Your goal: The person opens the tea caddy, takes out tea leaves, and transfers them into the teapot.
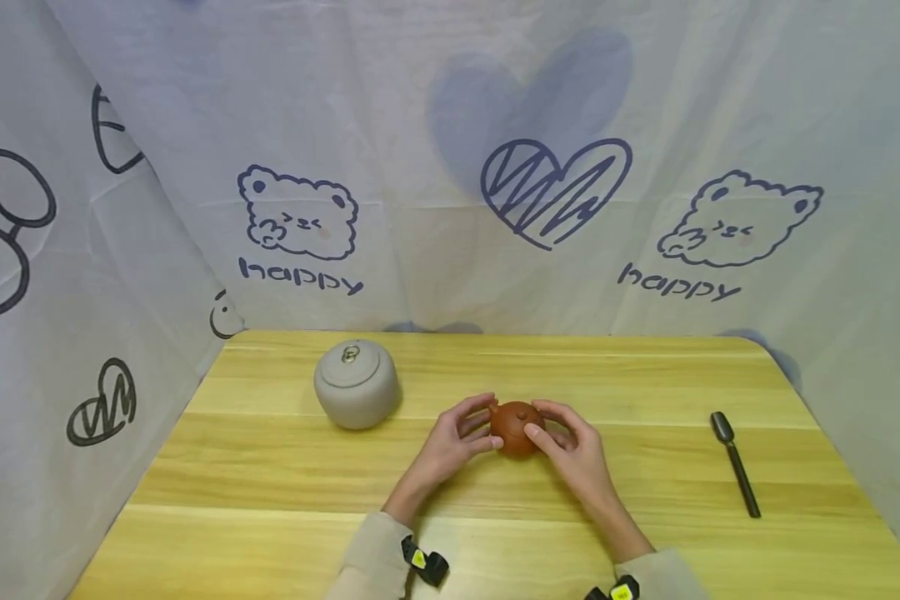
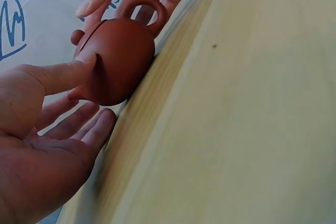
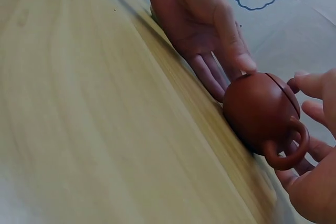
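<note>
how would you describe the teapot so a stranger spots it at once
On the yellow wood-grain table, look between the left hand and right hand. Both touch a round reddish-brown teapot, its loop handle toward the right hand. Unlike the round grey lidded jar and slim dark scoop, it alone is reddish.

1. A small, round, reddish-brown teapot stands upright between the left hand and the right hand.
2. Its lid sits in place, a dark seam showing around it, topped by a rounded knob.
3. The short spout points toward the left hand, whose thumb touches the body.
4. The looped handle faces the right hand's palm.
</note>
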